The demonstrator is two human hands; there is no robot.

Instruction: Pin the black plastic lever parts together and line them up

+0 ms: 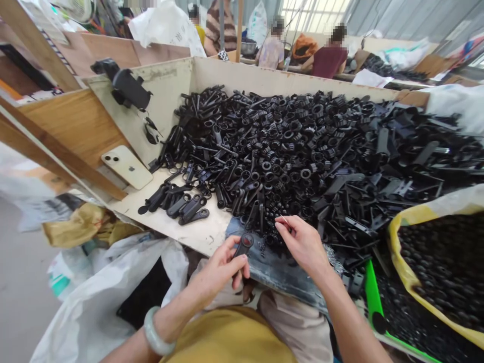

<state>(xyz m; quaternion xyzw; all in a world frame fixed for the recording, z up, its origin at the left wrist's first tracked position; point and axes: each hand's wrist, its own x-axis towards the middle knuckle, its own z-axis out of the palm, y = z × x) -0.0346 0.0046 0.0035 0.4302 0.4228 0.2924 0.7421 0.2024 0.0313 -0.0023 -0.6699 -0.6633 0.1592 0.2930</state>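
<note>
My left hand (223, 269) grips a flat black plastic part (245, 243) upright between thumb and fingers. My right hand (303, 244) pinches a thin metal pin (285, 221) close to that part, and the two do not visibly touch. Just beyond my hands lies a large heap of black plastic parts (287, 161), rings and long flat pieces, inside a shallow pale wooden tray (181, 217). A denim cloth (272, 262) covers my lap under both hands. A pale stone bangle (158, 338) circles my left wrist.
A smartphone (126, 167) lies on the tray's left ledge below a black phone mount (124, 85). At right, a yellow-lined sack (442, 267) holds small black pieces. White woven sacks (102, 297) sit at lower left. Several people sit at benches beyond.
</note>
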